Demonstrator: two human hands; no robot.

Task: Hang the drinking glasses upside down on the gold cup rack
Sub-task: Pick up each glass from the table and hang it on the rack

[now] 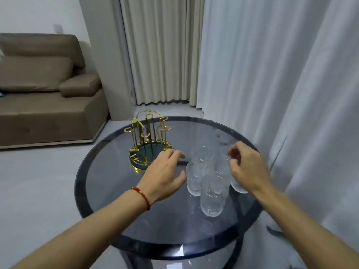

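Observation:
Several clear ribbed drinking glasses (212, 195) stand upright in a cluster on the right half of a round dark glass table (108, 171). The gold cup rack (148, 140), with hooked wire arms on a round dark tray, stands at the table's left back and carries no glasses. My left hand (165, 175), a red cord on its wrist, hovers with spread fingers just left of the cluster, in front of the rack. My right hand (246, 167) is over the cluster's right side with fingers curled apart; it covers part of a glass (238, 188) and holds nothing.
A brown sofa (44, 90) stands on the floor to the left, beyond the table. Pale curtains (272, 74) hang close behind and to the right of the table. The table edge runs near my forearms.

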